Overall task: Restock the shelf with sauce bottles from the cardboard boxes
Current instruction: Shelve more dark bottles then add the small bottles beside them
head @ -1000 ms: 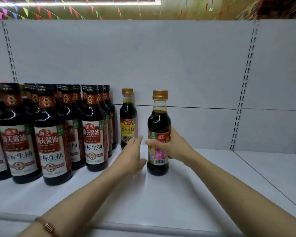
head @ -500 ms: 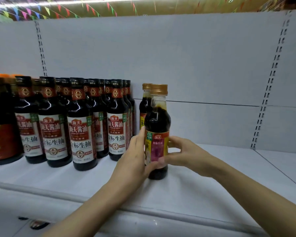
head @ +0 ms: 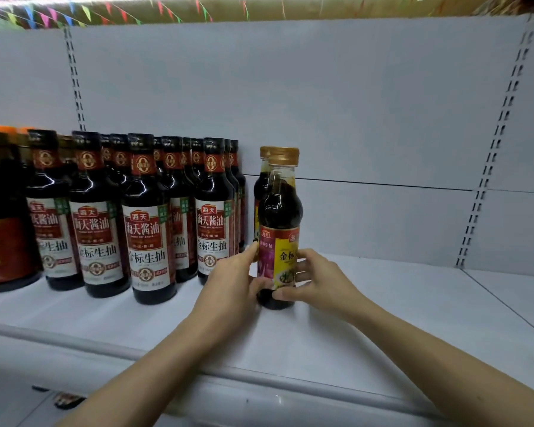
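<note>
On the white shelf (head: 367, 318) stands our gold-capped bottle (head: 279, 229), just in front of its twin (head: 263, 180). Our left hand (head: 232, 288) and right hand (head: 324, 285) both hold its bottom part, probably to turn the label forward and line it up.

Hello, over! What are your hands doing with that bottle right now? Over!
Left hand and right hand: both grip the gold-capped bottle. It stands upright on the shelf, a twin bottle right behind. Dark-capped bottles close on its left.
</note>
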The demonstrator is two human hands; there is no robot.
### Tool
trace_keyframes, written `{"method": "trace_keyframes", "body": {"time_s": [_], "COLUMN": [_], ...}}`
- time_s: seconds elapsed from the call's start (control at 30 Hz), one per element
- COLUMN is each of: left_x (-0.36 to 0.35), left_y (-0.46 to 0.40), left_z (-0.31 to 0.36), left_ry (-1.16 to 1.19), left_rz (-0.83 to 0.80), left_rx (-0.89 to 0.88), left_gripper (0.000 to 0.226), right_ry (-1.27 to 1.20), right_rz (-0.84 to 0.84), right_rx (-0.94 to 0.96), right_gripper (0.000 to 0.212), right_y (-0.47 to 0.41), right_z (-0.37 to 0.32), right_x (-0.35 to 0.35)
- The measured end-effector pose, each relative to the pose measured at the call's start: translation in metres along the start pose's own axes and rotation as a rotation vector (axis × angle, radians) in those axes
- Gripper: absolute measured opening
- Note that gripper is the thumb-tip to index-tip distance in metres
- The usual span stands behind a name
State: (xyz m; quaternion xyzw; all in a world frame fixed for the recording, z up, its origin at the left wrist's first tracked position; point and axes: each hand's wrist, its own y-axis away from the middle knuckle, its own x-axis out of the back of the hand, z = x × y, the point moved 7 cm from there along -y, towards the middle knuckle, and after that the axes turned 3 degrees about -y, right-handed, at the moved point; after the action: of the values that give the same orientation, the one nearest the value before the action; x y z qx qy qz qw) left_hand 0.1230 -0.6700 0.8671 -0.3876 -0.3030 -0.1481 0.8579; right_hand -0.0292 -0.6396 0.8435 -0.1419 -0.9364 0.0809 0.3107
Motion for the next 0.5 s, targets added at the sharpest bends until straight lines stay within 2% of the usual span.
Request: {"method": "trace_keyframes", "body": {"time_s": [0.17,0.27,0.4,0.5], "left_x": [-0.008,-0.021,-0.027,-0.026], "left_y": [-0.019,-0.016,-0.006,-0.010], "left_z": [-0.008,-0.005,0.000,-0.007], "left_ry": [-0.345,-0.473,-0.269,-0.083], "left_rz": [-0.057,-0.096,-0.056,-0.183], "left_rx": [0.077,0.111,0.109,0.229], "left_gripper": [0.033,0.037,0.063,0.069], "right_ry": [0.094,0.178,0.199,0.231], "right_rz": [0.082,0.151,0.069,0.047], "right_rx": [0.063,0.052,0.013,-0.002], "right_gripper": [0.047,0.051,0.052,0.047], "right_y": [-0.009,-0.015,-0.024,-0.027], "right_z": [-0.009,-0.007,-0.001,0.000], "right_x": [-0.005,-0.009,-0.004,0.001]}}
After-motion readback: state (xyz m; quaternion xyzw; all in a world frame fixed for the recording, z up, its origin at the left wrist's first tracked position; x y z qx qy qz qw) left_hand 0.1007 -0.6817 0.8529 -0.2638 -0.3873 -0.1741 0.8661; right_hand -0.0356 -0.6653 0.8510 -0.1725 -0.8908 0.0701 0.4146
